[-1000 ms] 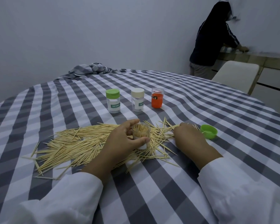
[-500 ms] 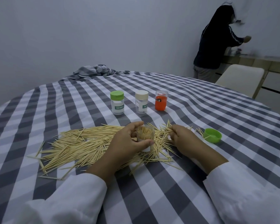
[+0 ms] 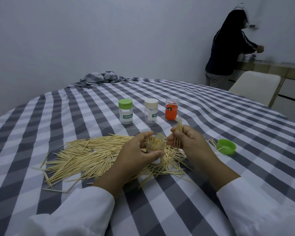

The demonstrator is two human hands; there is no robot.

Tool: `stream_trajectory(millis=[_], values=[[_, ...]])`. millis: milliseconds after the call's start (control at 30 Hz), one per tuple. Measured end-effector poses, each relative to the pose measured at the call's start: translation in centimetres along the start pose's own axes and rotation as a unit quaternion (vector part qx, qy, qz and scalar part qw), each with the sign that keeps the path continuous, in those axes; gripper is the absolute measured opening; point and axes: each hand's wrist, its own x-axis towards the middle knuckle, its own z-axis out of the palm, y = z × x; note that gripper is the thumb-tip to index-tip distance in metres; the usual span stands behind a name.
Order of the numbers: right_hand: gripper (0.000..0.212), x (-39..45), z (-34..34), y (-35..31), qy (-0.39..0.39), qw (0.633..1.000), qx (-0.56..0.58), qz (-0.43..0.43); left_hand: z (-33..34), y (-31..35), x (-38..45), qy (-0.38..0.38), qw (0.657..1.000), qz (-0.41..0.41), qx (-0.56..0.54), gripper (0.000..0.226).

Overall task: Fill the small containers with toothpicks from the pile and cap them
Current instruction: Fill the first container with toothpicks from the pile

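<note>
Left hand [image 3: 136,150] curled round an open clear container [image 3: 155,149], thumb at the near side and fingers at the far side, container upright amid the toothpick pile [image 3: 95,155] and packed with toothpicks on end; lower half of the container hidden behind the thumb and palm. Right hand [image 3: 189,142] just beside it, pinching a small bunch of toothpicks [image 3: 178,132] that juts up past the fingers; count of sticks too blurred to tell. Pile strewn over the near middle of the checked worktop [image 3: 228,167], partly covered by both hands and wrists. Loose green cap [image 3: 226,146] lying hollow side up toward the right edge, a few stray sticks touching it. Farther toward the back, in a row and well apart from the hands: green-capped container [image 3: 125,111], cream-capped container [image 3: 151,110], orange container [image 3: 172,109]; contents of all three hard to make out, label on the cream-capped one turned partly away. Bunched cloth [image 3: 102,77] at the far edge. Pale chair [image 3: 255,86] past the right edge, mostly cut off by the worktop. Second person [image 3: 228,48] at a counter in the far corner, motion-blurred.
</note>
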Motion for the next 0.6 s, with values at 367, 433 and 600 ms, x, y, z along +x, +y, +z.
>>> stream_trajectory(millis=[367, 433, 600], values=[[0.018, -0.5, 2.4, -0.8, 0.108, 0.982, 0.088, -0.126, 0.1, 0.1, -0.1, -0.007, 1.0, 0.001, 0.002, 0.072], [0.021, -0.6, 2.8, -0.4, 0.08, 0.989, 0.031, -0.119, 0.1, 0.1, -0.1, -0.005, 1.0, 0.004, 0.0, 0.071], [0.022, -0.6, 3.1, -0.2, -0.017, 0.999, -0.002, -0.031, 0.0, 0.2, -0.3, -0.007, 1.0, 0.007, 0.001, 0.069]])
